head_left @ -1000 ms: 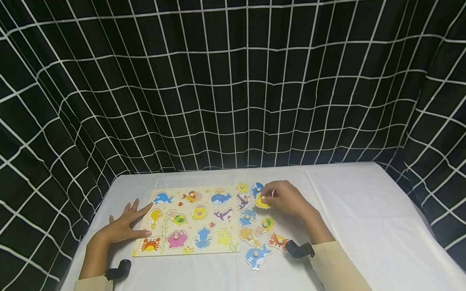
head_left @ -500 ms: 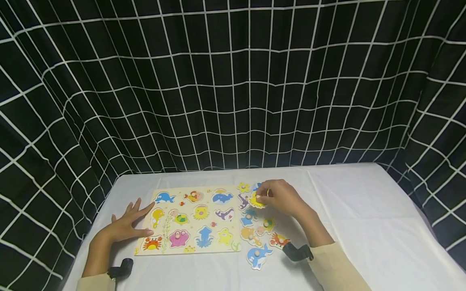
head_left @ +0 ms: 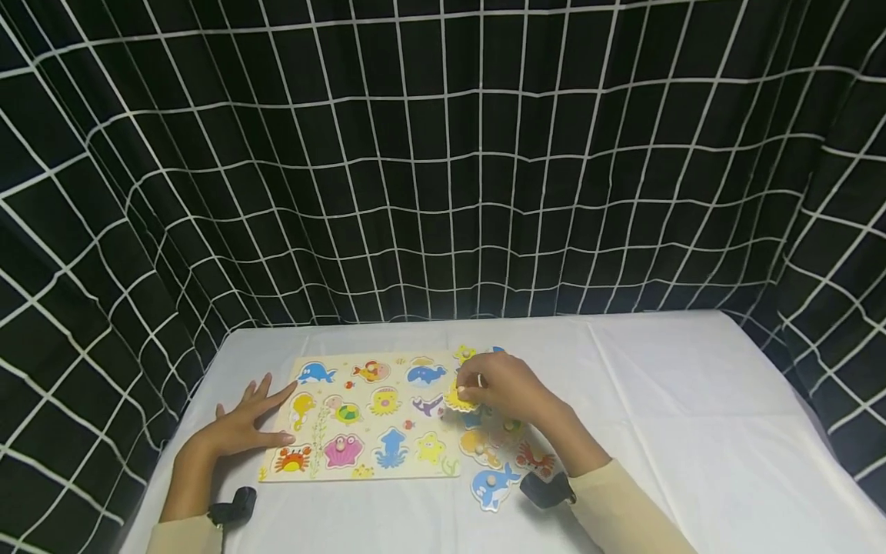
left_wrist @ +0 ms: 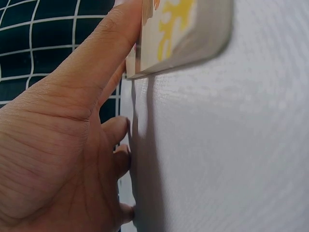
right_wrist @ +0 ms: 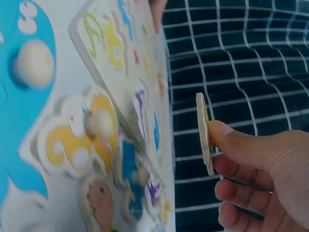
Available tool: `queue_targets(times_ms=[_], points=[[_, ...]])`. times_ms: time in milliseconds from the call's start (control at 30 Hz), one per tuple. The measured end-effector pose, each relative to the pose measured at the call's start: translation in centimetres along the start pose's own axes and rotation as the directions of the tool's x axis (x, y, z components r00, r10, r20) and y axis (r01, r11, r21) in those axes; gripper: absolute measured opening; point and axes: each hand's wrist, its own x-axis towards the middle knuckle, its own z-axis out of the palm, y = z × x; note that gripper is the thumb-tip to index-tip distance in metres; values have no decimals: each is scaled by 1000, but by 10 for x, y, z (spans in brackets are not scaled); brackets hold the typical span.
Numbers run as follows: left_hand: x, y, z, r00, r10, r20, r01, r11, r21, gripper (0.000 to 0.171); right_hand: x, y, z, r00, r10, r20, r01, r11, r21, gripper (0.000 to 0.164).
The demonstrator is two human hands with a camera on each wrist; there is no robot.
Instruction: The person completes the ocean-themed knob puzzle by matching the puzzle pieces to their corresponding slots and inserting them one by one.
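Note:
A sea-animal puzzle board (head_left: 369, 442) lies on the white table. My left hand (head_left: 238, 425) is spread at its left side, with thumb and index finger (left_wrist: 104, 48) resting on the board edge. My right hand (head_left: 508, 387) pinches a yellow puzzle piece (head_left: 457, 400) between thumb and fingers, held over the board's right edge. The right wrist view shows that piece (right_wrist: 203, 135) edge-on and raised off the table. A pink shell piece (head_left: 342, 451) with a knob sits in the board's bottom row.
Loose knobbed pieces lie right of the board: a blue whale (head_left: 490, 490), an orange seahorse (head_left: 477, 445), a red crab (head_left: 536, 459), a yellow star (head_left: 465, 353) and several others partly under my right hand. A black grid-patterned curtain (head_left: 443, 192) surrounds the table's back and sides.
My right hand has lifted the yellow puzzle piece from among the loose pieces and moved it left to the board's right edge. My left hand keeps its place on the board.

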Motion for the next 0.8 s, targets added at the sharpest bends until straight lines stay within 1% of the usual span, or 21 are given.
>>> queue_targets(times_ms=[100, 167, 267, 400, 433, 500, 667, 800], points=[[0, 3, 0, 1000, 9, -4, -9, 1000, 11, 104, 0, -6, 6, 999, -26, 21, 26, 999, -20, 9], [0, 3, 1, 1000, 4, -4, -4, 1000, 27, 104, 1, -10, 9, 999, -37, 33, 38, 999, -36, 9], [-1, 3, 1, 1000, 2, 1, -2, 1000, 21, 104, 5, -18, 12, 997, -61, 52, 63, 997, -49, 7], [3, -10, 6, 1000, 18, -20, -18, 1000, 1, 103, 14, -27, 16, 993, -103, 66, 106, 993, -47, 6], [5, -13, 7, 999, 27, -21, -27, 1000, -4, 103, 17, -28, 18, 992, -107, 71, 111, 993, -49, 6], [9, -21, 10, 999, 25, -27, -25, 1000, 2, 103, 23, -31, 22, 991, -109, 81, 113, 992, -46, 5], [16, -31, 11, 999, 10, -32, -10, 1000, 25, 106, 38, -37, 33, 989, -96, 114, 104, 993, -64, 9], [18, -33, 10, 1000, 8, -29, -7, 999, 36, 107, 49, -45, 39, 986, -102, 132, 114, 990, -84, 7]])
